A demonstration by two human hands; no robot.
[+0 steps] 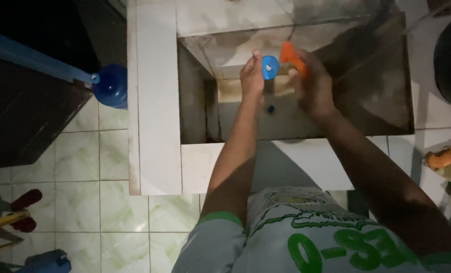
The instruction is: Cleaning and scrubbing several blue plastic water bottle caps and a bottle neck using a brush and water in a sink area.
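Left hand: the left hand (252,75) is raised over the sink, fingers closed on the edge of a small round blue lid (270,67), which faces up toward the camera with a pale spot at its middle.
Right hand: the right hand (311,86) is just beside the left, curled around an orange object (291,56); only the upper end of the object shows above the fingers, and what kind of thing it is cannot be told.
Lid and orange object: they sit close together, nearly touching, above the back part of the sink.
Sink: a deep, white-tiled basin (205,126) with stained, dark walls; a small blue spot (271,108) lies low in it beneath the hands.
Left of the sink: a blue plunger-like tool (109,86) with a long blue handle leans by the basin's outer wall, above a pale green tiled floor (83,167).
Right side: on the white bench (427,116), a dark round vessel (448,55) at the top edge and an orange thing (445,155) lower down.
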